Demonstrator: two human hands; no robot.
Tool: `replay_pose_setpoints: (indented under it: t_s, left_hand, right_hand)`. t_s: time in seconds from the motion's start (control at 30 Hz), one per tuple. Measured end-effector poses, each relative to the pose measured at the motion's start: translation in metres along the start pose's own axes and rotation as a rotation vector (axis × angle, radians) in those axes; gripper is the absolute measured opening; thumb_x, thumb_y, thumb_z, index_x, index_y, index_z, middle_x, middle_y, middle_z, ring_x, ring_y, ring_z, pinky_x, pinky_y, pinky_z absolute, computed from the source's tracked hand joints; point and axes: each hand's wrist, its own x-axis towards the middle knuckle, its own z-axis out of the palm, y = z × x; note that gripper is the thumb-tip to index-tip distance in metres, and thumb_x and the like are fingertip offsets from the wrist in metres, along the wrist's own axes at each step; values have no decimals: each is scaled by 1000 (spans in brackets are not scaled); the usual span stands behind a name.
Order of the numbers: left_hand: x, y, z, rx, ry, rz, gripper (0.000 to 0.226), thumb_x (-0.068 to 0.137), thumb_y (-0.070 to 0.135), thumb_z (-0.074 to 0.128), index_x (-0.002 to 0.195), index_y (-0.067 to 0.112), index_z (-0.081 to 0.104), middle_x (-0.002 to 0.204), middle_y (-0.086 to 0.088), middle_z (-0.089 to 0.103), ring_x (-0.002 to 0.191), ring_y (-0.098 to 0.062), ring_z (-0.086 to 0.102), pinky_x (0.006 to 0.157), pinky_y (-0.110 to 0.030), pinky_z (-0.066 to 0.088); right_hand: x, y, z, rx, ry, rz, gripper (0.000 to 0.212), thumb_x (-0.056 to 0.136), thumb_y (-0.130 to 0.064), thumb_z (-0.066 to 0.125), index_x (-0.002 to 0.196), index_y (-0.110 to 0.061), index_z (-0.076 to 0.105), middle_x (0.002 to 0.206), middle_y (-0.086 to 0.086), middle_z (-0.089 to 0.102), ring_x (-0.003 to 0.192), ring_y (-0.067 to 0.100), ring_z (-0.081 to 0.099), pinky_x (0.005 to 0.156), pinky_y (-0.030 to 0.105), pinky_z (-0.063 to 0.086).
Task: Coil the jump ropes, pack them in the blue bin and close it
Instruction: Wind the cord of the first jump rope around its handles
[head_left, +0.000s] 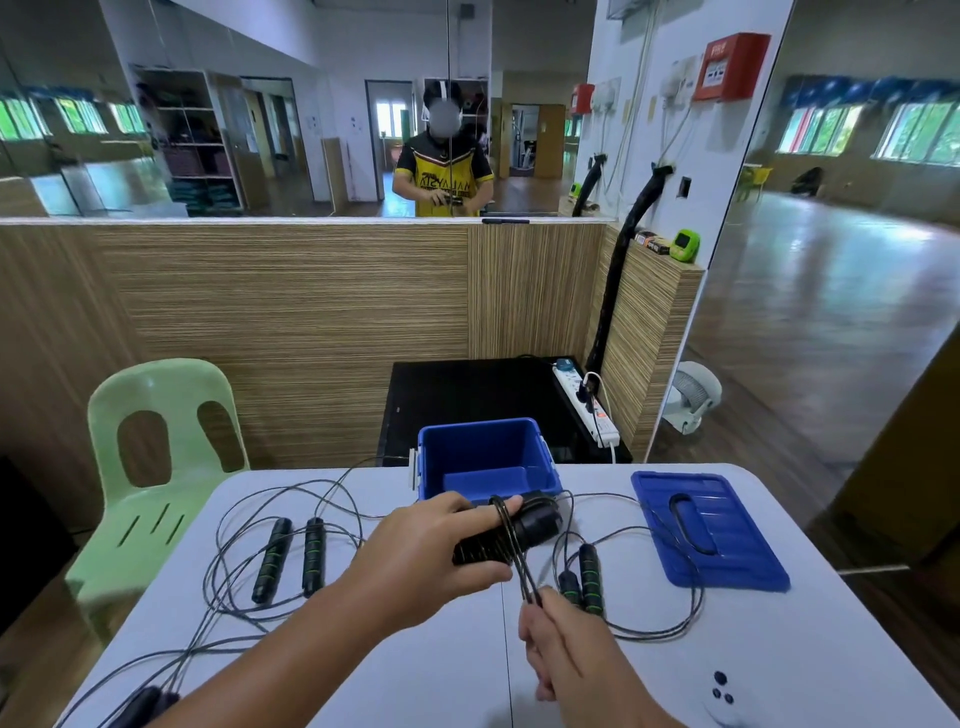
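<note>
Bench (415, 675), white, carrying the full lot before you. Item one: blue bin (485, 457), lid off, standing at the far edge of the bench, interior bare as far as can be seen. Item two: blue lid (727, 540), lying flat to the right of the bin and apart from it, with a dark handle on its top face and a strand of rope crossing its left part. Item three: your left hand (441, 540), closed around a pair of black handles (519, 530) held together just in front of the bin, cord already wound around them in several turns. Item four: your right hand (550, 644), nearer to you, fingers pinched shut on the cord (522, 571) of that same rope, which runs taut from the handles down to your grip. Item five: a second jump rope, its two black-and-green handles (296, 556) lying side by side on the left part of the bench, cable spread in loose loops around them. Item six: a third pair of black-and-green handles (584, 577) just beside your right hand, cable looping out toward the lid. Item seven: a further dark handle (140, 706) at the near left edge, partly cut off by the frame. Surroundings: pale green plastic chair (156, 467) at the left of the bench; white power strip (587, 405) on a black surface beyond the bin.
</note>
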Motion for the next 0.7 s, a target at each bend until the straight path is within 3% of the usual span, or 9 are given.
replay_pose_setpoints:
  t_s: [0.1, 0.2, 0.27, 0.37, 0.43, 0.5, 0.53, 0.6, 0.7]
  left_hand:
    - [-1, 7, -3, -50, 18, 21, 67, 87, 71, 59, 146, 67, 30, 115, 23, 51, 99, -5, 52, 82, -19, 46]
    - [-5, 19, -7, -57, 34, 83, 65, 85, 74, 56, 143, 72, 27, 115, 23, 51, 99, -3, 52, 83, -18, 45]
    - [-8, 26, -10, -38, 29, 117, 65, 82, 79, 46, 142, 76, 20, 118, 24, 50, 102, -3, 53, 85, -20, 48]
    - [-12, 36, -17, -29, 16, 148, 66, 81, 80, 40, 143, 75, 16, 122, 24, 49, 104, -4, 54, 86, -23, 51]
    - [-14, 43, -23, -12, 2, 177, 68, 82, 79, 40, 144, 73, 15, 125, 24, 49, 105, -4, 55, 87, -24, 51]
    - [-17, 48, -28, 8, -4, 205, 68, 83, 78, 44, 145, 72, 15, 127, 24, 49, 105, -6, 56, 87, -23, 51]
    - [-19, 49, -29, 15, -10, 217, 69, 84, 76, 48, 145, 71, 15, 128, 24, 49, 104, -7, 57, 85, -22, 50]
    - [-22, 50, -31, 49, -2, 247, 69, 85, 73, 56, 145, 69, 21, 128, 22, 53, 99, -7, 59, 79, -17, 44]
    - [-27, 53, -35, 109, 60, 297, 63, 83, 73, 54, 143, 60, 44, 124, 21, 58, 90, -3, 60, 69, -12, 39]
  right_hand:
    - [2, 4, -5, -29, -23, 11, 26, 103, -33, 41, 80, -26, 52, 63, -4, 46, 59, 17, 43, 59, 36, 45]
    - [10, 2, -18, -115, -6, 16, 28, 106, -32, 38, 83, -27, 53, 65, 3, 61, 56, 12, 53, 63, 38, 48]
    - [20, 6, -29, -198, -50, 18, 29, 107, -34, 37, 85, -28, 55, 66, -7, 61, 59, 6, 55, 64, 35, 48]
    - [36, -5, -40, -240, -32, -38, 30, 108, -26, 39, 97, -44, 61, 80, -16, 60, 74, -4, 58, 74, 24, 44]
    - [43, -15, -48, -174, -49, -43, 33, 107, -1, 39, 106, -27, 59, 91, -11, 58, 84, -13, 62, 82, 12, 45]
    - [48, -23, -57, -148, -89, -23, 28, 105, 7, 34, 108, -12, 55, 101, -2, 58, 87, 0, 68, 86, 19, 53]
    - [50, -27, -65, -130, -136, -17, 24, 105, 3, 36, 108, -10, 55, 102, 4, 62, 87, 9, 70, 84, 26, 57]
    - [69, -36, -76, -421, -272, -74, 15, 103, -14, 48, 107, -8, 62, 104, 11, 68, 94, 23, 69, 85, 33, 56]
    - [97, -40, -87, -796, -319, -227, 31, 93, -42, 45, 102, -20, 64, 106, -2, 69, 104, 21, 62, 90, 40, 51]
